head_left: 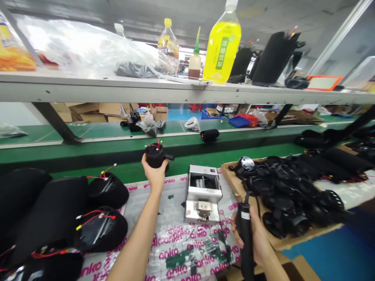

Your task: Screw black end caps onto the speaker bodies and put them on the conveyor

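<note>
My left hand is closed around a black cylindrical speaker body, held out over the far edge of the covered worktop. Red and yellow wires stick up from its top, and a black strap or tab shows at its right side. In my right hand is a black electric screwdriver, held roughly upright at the front right; its lower end runs out of view. Between my hands stands a silver metal screw feeder. Its small front part faces me.
More black speaker bodies with wires lie at the left. A cardboard tray of black round parts stands at the right. A shelf crosses above, bearing a yellow drink bottle. Behind runs a green conveyor.
</note>
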Demonstrator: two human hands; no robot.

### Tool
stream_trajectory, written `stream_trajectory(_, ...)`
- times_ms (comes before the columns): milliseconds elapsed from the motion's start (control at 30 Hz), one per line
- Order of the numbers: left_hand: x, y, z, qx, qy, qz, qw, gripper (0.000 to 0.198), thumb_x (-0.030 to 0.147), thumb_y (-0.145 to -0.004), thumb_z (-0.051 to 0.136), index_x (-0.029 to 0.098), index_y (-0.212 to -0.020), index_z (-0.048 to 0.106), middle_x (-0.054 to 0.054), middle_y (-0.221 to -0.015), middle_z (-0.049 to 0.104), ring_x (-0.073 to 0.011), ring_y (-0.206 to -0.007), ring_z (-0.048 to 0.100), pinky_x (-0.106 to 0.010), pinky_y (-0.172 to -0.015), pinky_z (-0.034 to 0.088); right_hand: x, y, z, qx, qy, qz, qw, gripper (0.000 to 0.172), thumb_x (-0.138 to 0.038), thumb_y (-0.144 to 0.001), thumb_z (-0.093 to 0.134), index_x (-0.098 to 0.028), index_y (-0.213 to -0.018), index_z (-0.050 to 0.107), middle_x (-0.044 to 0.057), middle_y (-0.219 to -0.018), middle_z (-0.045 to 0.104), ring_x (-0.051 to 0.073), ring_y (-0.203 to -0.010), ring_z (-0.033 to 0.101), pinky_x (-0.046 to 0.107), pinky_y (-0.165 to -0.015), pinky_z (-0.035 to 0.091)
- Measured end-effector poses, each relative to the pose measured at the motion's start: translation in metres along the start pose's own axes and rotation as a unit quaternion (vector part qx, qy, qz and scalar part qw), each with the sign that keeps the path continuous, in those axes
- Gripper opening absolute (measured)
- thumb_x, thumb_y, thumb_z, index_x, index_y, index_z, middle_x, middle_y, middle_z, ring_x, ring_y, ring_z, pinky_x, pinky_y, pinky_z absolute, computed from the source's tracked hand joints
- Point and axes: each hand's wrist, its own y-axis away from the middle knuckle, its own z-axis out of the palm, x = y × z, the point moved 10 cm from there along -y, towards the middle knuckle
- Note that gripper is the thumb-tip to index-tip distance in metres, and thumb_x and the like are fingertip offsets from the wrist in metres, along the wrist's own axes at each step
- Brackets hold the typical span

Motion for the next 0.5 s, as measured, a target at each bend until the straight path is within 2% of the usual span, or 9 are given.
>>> stream_trajectory(67, -0.006, -0.011, 0.014, 0.002, -0.020, -0.013, 1.000, 0.096, 0.025, -0.075, 0.096, 0.018, -0.157, 0.048, -0.022, -0.161, 0.059, -0.0399, -0.151, 0.058, -0.057, -0.132, 0.041, 0.011, -0.008, -0.011, 0.024, 0.021, 0.004, 0.999, 0.072, -0.089, -0.079, 0.075, -0.019, -0.093, 0.064, -0.003, -0.063, 0.062, 0.007, -0.038, 0.048, 0.019, -0.038, 0.036)
stream_trajectory(167, -0.011, -0.020, 0.024, -0.021, -0.038, -0.021, 0.999, 0.095, 0.022, -0.071, 0.096, 0.017, -0.155, 0.051, -0.023, -0.162, 0.059, -0.0425, -0.153, 0.057, -0.060, -0.132, 0.039, 0.017, -0.024, -0.020, 0.038, 0.077, -0.003, 0.996, 0.049, -0.065, -0.097, 0.075, -0.018, -0.109, 0.065, -0.007, -0.067, 0.058, 0.007, -0.046, 0.050, 0.019, -0.044, 0.042)
stream_trajectory(233, -0.009, -0.020, 0.021, -0.036, -0.045, -0.019, 0.998, 0.098, 0.023, -0.072, 0.095, 0.016, -0.158, 0.048, -0.023, -0.165, 0.056, -0.0424, -0.155, 0.054, -0.061, -0.134, 0.037, 0.014, -0.039, -0.022, 0.040, 0.130, -0.011, 0.991, 0.036, -0.050, -0.108, 0.068, -0.016, -0.120, 0.067, -0.003, -0.081, 0.065, 0.008, -0.056, 0.057, 0.021, -0.051, 0.051)
stream_trajectory(300, -0.004, -0.010, 0.010, -0.046, -0.049, -0.012, 0.998, 0.099, 0.026, -0.075, 0.091, 0.015, -0.162, 0.044, -0.025, -0.170, 0.049, -0.0421, -0.161, 0.047, -0.062, -0.137, 0.031, 0.004, -0.056, -0.021, 0.042, 0.191, -0.035, 0.980, 0.033, -0.043, -0.110, 0.067, -0.015, -0.127, 0.068, 0.004, -0.104, 0.073, 0.013, -0.075, 0.069, 0.028, -0.067, 0.063)
stream_trajectory(367, 0.001, 0.018, -0.012, -0.070, -0.049, 0.002, 0.996, 0.092, 0.033, -0.079, 0.086, 0.018, -0.161, 0.046, -0.022, -0.173, 0.046, -0.0412, -0.164, 0.043, -0.062, -0.138, 0.031, -0.010, -0.071, -0.016, 0.042, 0.261, -0.069, 0.962, 0.034, -0.040, -0.108, 0.072, -0.016, -0.132, 0.069, 0.009, -0.124, 0.074, 0.021, -0.102, 0.075, 0.040, -0.087, 0.068)
stream_trajectory(400, 0.004, 0.039, -0.025, -0.094, -0.046, 0.009, 0.994, 0.081, 0.039, -0.082, 0.084, 0.020, -0.156, 0.054, -0.019, -0.168, 0.054, -0.0406, -0.160, 0.050, -0.060, -0.135, 0.037, -0.017, -0.077, -0.013, 0.043, 0.301, -0.083, 0.949, 0.035, -0.039, -0.106, 0.073, -0.016, -0.132, 0.070, 0.010, -0.131, 0.073, 0.024, -0.112, 0.075, 0.045, -0.095, 0.067)
stream_trajectory(433, 0.005, 0.064, -0.038, -0.131, -0.042, 0.013, 0.990, 0.069, 0.046, -0.084, 0.083, 0.022, -0.147, 0.065, -0.016, -0.156, 0.066, -0.0397, -0.149, 0.063, -0.058, -0.129, 0.049, -0.022, -0.081, -0.010, 0.045, 0.342, -0.093, 0.934, 0.035, -0.038, -0.106, 0.074, -0.016, -0.132, 0.071, 0.011, -0.134, 0.073, 0.026, -0.117, 0.074, 0.048, -0.100, 0.066)
stream_trajectory(467, 0.005, 0.090, -0.053, -0.169, -0.038, 0.013, 0.985, 0.059, 0.052, -0.085, 0.082, 0.025, -0.137, 0.072, -0.014, -0.142, 0.075, -0.0395, -0.136, 0.073, -0.056, -0.118, 0.059, -0.025, -0.084, -0.006, 0.047, 0.382, -0.098, 0.918, 0.035, -0.039, -0.105, 0.075, -0.016, -0.131, 0.071, 0.011, -0.135, 0.073, 0.027, -0.119, 0.073, 0.049, -0.102, 0.065)
stream_trajectory(500, 0.006, 0.113, -0.074, -0.176, -0.046, 0.021, 0.983, 0.051, 0.056, -0.088, 0.081, 0.029, -0.132, 0.076, -0.011, -0.133, 0.079, -0.0385, -0.128, 0.077, -0.054, -0.108, 0.067, -0.027, -0.084, -0.003, 0.050, 0.421, -0.099, 0.900, 0.035, -0.040, -0.105, 0.075, -0.016, -0.131, 0.072, 0.010, -0.134, 0.073, 0.027, -0.118, 0.073, 0.049, -0.102, 0.065)
